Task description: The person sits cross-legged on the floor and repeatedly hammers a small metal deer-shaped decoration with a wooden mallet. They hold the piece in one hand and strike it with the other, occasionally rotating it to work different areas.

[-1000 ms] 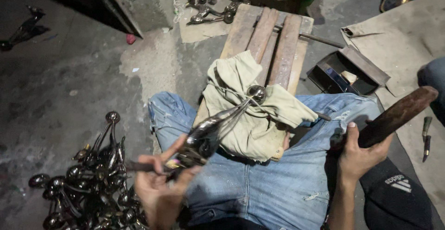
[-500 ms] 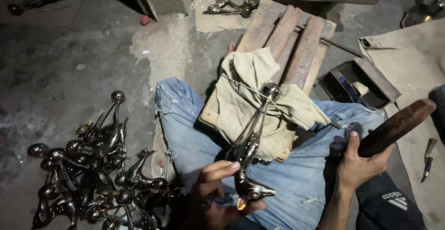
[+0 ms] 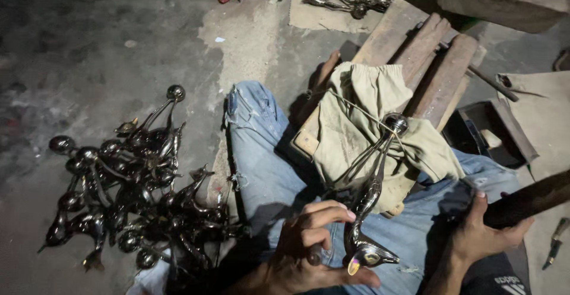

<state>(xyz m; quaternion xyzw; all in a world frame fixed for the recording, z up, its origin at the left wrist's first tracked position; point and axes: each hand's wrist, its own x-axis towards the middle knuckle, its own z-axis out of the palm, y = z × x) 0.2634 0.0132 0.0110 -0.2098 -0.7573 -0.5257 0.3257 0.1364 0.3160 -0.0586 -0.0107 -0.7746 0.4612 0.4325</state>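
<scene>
— Concrete floor [image 3: 89, 45] lies bare left of the heaped metal birds [image 3: 124, 188]?
— Yes. Left hand [image 3: 312, 247] grip clamps one metal bird [image 3: 368, 212] over the lap; right hand [image 3: 484, 232] clamps a wooden handle [image 3: 528, 197].

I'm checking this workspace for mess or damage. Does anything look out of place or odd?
The dark metal figures lie in a tangled heap on the floor, not set in order. The jeans are frayed at the knee. Otherwise the left hand holds one metal piece and nothing looks spilled.
</scene>
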